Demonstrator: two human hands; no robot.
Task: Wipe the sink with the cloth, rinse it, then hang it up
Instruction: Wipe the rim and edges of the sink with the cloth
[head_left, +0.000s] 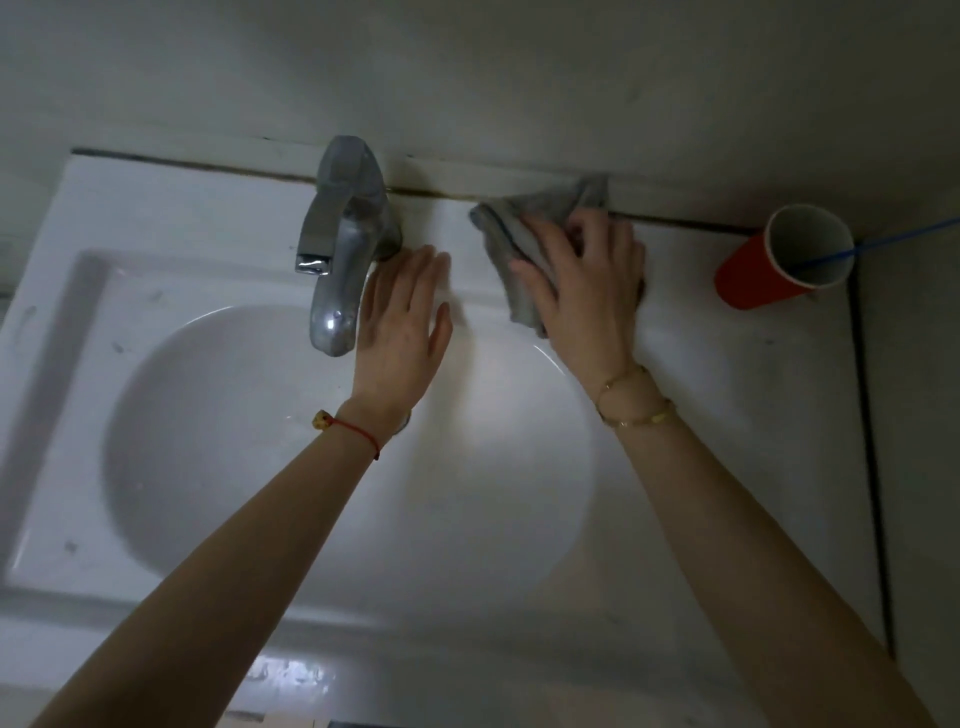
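Observation:
A white sink (171, 218) with a round basin fills the view under a pale wall. A chrome tap (340, 244) stands at the back middle of it. On the rear ledge to the right of the tap, my right hand (587, 288) presses down flat on a crumpled grey cloth (511, 228), fingers spread over it. The cloth reaches back to the dark seam where sink meets wall. My left hand (402, 322) lies flat and open on the ledge just right of the tap's base, holding nothing.
A red paper cup (753, 278) with a white inside leans at the back right corner of the ledge, a thin blue stick (883, 243) poking out of it to the right. A dark joint (872, 441) runs down the right side beside the sink.

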